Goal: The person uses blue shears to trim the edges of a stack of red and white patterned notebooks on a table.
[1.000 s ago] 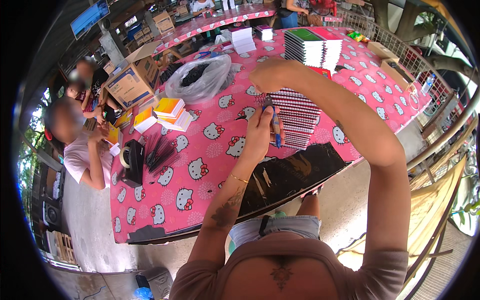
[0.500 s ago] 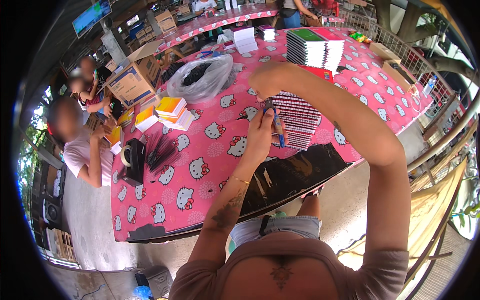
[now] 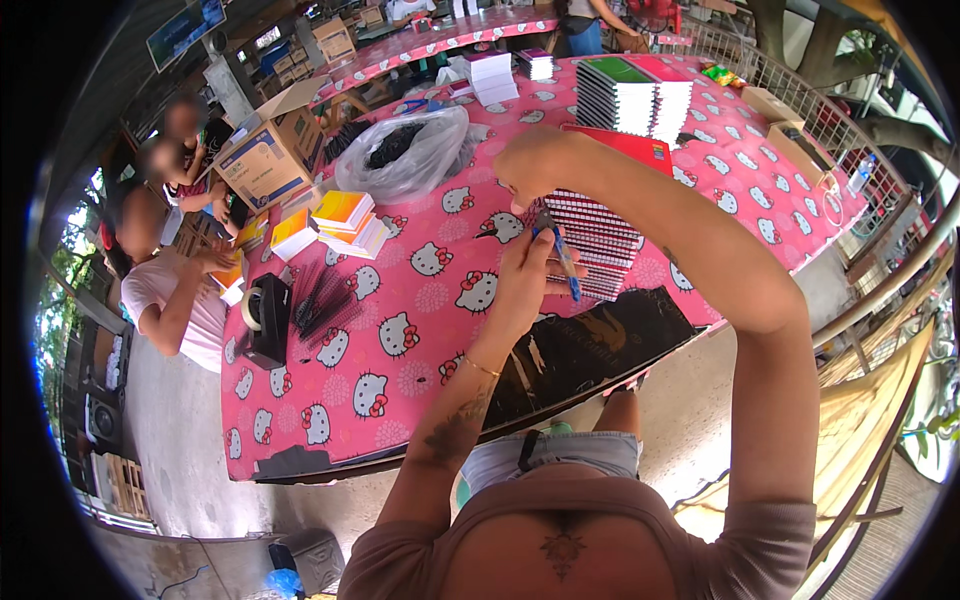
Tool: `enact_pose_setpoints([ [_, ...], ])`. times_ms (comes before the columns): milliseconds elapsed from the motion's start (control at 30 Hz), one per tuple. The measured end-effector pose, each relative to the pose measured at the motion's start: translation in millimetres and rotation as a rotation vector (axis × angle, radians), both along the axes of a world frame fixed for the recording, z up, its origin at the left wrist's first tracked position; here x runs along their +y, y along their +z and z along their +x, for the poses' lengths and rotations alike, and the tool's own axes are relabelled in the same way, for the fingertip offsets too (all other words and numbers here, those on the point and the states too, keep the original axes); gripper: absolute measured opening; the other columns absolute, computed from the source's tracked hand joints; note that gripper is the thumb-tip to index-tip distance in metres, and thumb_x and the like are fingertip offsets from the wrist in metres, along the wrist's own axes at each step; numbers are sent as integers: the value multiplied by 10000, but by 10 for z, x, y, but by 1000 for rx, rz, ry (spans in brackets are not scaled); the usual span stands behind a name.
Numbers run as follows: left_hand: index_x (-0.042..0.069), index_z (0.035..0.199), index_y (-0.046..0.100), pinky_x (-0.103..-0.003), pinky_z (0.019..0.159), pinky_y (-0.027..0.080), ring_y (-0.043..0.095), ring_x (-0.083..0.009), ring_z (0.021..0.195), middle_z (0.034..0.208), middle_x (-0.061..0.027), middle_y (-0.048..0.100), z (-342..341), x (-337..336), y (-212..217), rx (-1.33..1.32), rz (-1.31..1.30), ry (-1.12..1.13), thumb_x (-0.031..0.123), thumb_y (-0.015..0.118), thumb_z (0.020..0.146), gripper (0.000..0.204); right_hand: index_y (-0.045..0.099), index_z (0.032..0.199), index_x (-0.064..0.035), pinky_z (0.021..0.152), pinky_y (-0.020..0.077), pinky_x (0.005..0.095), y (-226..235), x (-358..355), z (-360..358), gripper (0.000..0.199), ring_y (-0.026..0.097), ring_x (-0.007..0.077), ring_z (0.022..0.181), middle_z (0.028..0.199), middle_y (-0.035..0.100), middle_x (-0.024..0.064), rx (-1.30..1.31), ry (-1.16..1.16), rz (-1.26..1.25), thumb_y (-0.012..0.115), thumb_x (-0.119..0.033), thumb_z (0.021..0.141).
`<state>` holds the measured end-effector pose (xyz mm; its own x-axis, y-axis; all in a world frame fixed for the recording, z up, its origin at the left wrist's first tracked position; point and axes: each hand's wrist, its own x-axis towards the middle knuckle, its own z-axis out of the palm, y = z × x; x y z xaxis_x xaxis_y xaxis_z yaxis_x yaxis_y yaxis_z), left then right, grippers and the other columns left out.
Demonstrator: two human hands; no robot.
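Observation:
A stack of spiral-bound notebooks (image 3: 598, 240) lies in front of me, its bound edges facing me and a red cover (image 3: 640, 148) on top. My left hand (image 3: 530, 258) is closed around pliers (image 3: 568, 265) with blue handles, jaws pointing up toward the far left corner of the stack. Just above the jaws, my right hand (image 3: 535, 168) is bent over that corner with curled fingers. Whatever its fingertips pinch is hidden behind the hand. Both hands work close together at the end of the bindings.
A plastic bag of black coils (image 3: 395, 150) and yellow-orange booklets (image 3: 345, 212) lie to the left, near loose black coils (image 3: 325, 300) and a tape dispenser (image 3: 268, 320). Tall notebook stacks (image 3: 632, 95) stand beyond. A co-worker (image 3: 180, 300) handles booklets at the left edge.
More of the red cover shows beyond my right forearm. The pliers have shifted slightly down in my left hand, and my right hand stays at the corner. The co-worker has shifted slightly.

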<state>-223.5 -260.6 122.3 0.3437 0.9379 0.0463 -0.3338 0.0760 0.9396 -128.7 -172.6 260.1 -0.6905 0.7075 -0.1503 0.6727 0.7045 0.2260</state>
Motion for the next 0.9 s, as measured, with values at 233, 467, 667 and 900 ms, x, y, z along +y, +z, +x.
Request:
enact_pose_setpoints([
  [233,8,1147,499,-370,573,578,678,-244,729,877,-133,630,81,13,5,-37,-18,22,274,412,997,318,720,770,-53,624,501,437,-24,31,2,311,658,314,715,705,673,119,0,-16,19,772,-347,681],
  [467,-6,1146,489,-363,564,584,651,-224,652,822,-119,605,38,-45,-32,26,70,-21,278,412,999,329,666,928,-1,713,506,457,-13,-30,-22,372,655,342,828,845,679,162,-4,-68,24,635,-358,827],
  [667,-12,1148,491,-382,590,593,681,-267,747,891,-153,630,63,-54,-112,-20,-20,6,266,409,998,326,563,1028,48,766,499,465,-75,-33,-52,379,641,360,895,917,662,199,189,-40,111,501,-307,914],
  [900,0,1132,497,-380,593,591,688,-276,784,922,-159,635,91,42,-89,-16,-20,16,259,404,997,306,584,999,51,695,524,459,-178,21,-69,325,666,325,817,875,671,172,219,12,283,592,-223,824],
])
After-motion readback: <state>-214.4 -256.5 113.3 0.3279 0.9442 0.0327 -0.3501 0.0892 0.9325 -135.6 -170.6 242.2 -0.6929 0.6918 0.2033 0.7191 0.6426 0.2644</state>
